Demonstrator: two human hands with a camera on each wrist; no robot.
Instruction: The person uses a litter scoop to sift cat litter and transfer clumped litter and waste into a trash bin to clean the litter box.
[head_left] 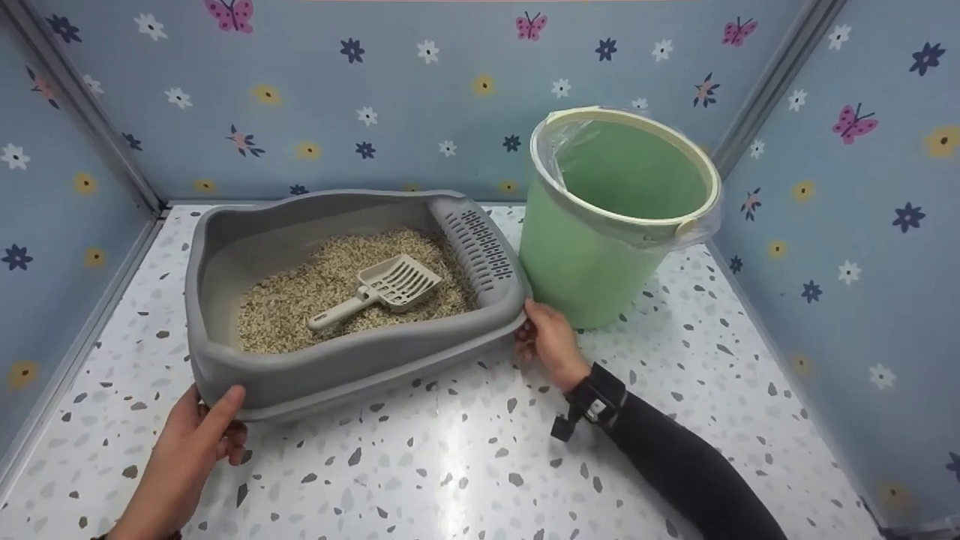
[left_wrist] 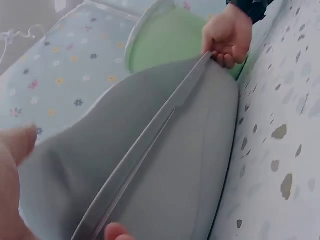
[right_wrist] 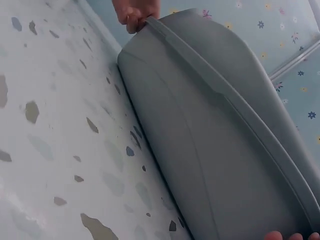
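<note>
A grey litter box (head_left: 322,375) sits at a slant on the speckled surface, with tan litter (head_left: 277,307) in it. On the litter lies a beige slotted litter scoop (head_left: 381,295), its handle toward the near left. My left hand (head_left: 187,442) grips the box's near left corner, thumb on the outer wall and fingers under the projecting rim. At the near right corner my right hand (head_left: 553,345) pinches the same rim, thumb on top and fingers curled below. The left wrist view shows this rim (left_wrist: 145,137) running between both hands.
Close behind my right hand stands a green bin (head_left: 585,270) with a pale ring and a clear liner over its mouth. Flowered blue panels (head_left: 420,90) wall the speckled white surface (head_left: 450,465) at the back and both sides.
</note>
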